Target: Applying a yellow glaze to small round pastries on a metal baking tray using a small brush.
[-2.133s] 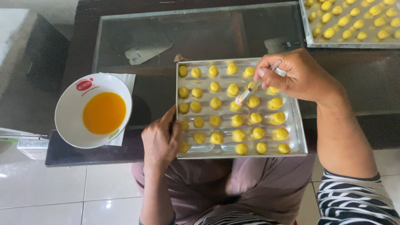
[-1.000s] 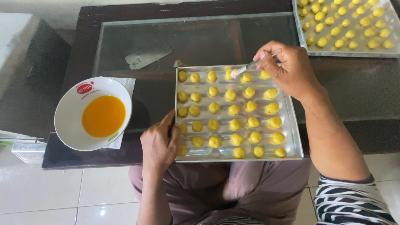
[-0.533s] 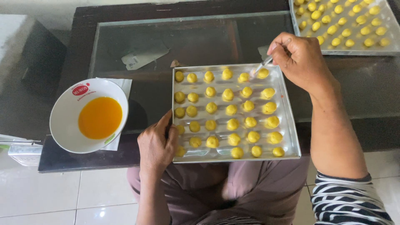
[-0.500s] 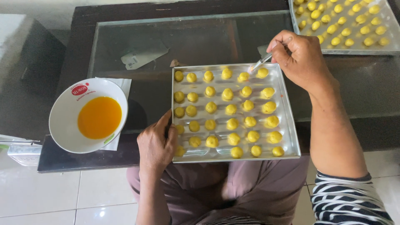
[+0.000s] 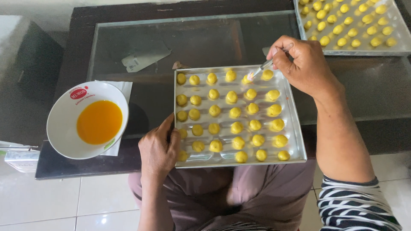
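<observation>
On the metal tray (image 5: 295, 141), right hand (image 5: 302, 64) pinches a light brush (image 5: 260, 70) over soft, fragile dough balls (image 5: 236, 127); left hand (image 5: 159, 147) grips the rim.

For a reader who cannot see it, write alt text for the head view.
The right hand touches a small brush to a yellow dough ball on a metal tray; the left hand grips the tray's near-left edge. A bowl of orange liquid sits left.
</observation>
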